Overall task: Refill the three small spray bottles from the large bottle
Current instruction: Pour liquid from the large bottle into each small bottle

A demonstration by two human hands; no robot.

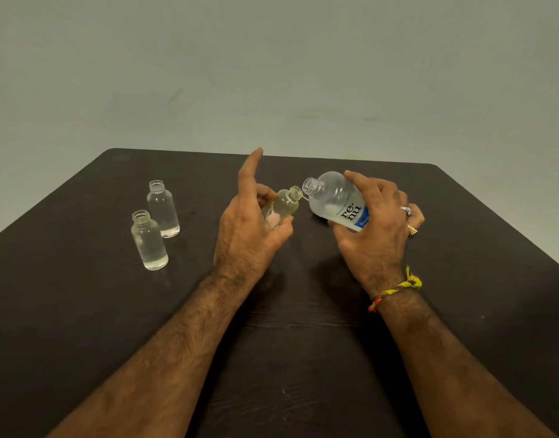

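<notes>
Over the dark brown table (pixel 303 358), the left hand (pixel 249 229) held a small clear uncapped bottle (pixel 282 207) tilted, its mouth toward the right, index finger pointing up. The right hand (pixel 376 229) gripped the large translucent bottle with a white and blue label (pixel 338 200), tipped so its open neck sat just beside the small one's mouth. Two more small clear uncapped bottles, one nearer (pixel 149 240) and one farther (pixel 163 208), stood upright at the left, well apart from the hands, with clear liquid inside.
</notes>
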